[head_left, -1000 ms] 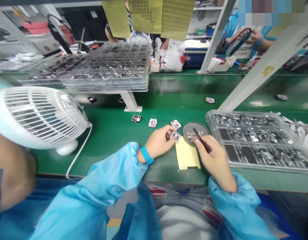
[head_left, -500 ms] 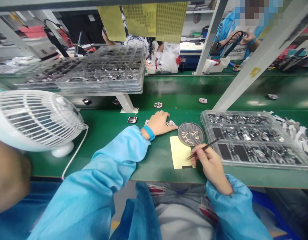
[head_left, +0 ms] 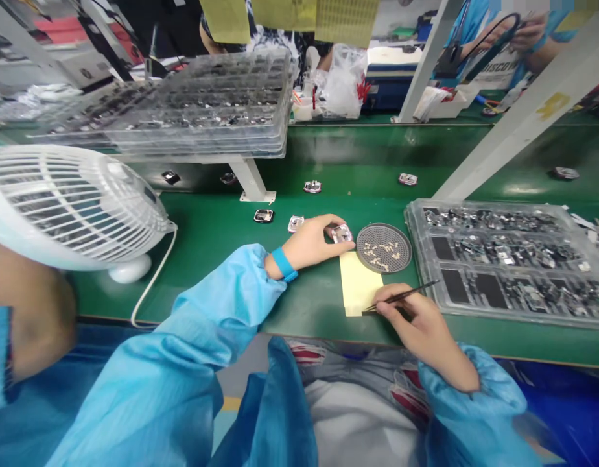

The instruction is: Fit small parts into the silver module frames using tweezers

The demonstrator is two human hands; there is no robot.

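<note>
My left hand (head_left: 309,243), with a blue wrist strap, has thumb and fingers closed around the edges of a small rounded-square watch case (head_left: 341,234), its inside facing up. In my right hand (head_left: 416,318) is a pair of dark tweezers (head_left: 409,294), held like a pen. Their tips rest near the bottom edge of a yellow paper pad (head_left: 356,288), beside a dark strip. A round grey perforated dish (head_left: 401,256) with many tiny pale pieces lies just right of the left hand. Another watch case (head_left: 295,224) lies behind my left hand.
A clear compartment tray (head_left: 448,259) of small parts stands at the right. A white fan (head_left: 80,207) with a cord takes up the left. More cases (head_left: 312,187) lie further back. Stacked trays (head_left: 197,139) sit on a raised shelf. A co-worker's hands (head_left: 518,35) hold something across the bench.
My left hand has closed on the watch case and raised it slightly, tilting it into view. The tweezers have moved to the pad's lower edge. The whole view has shifted a little.
</note>
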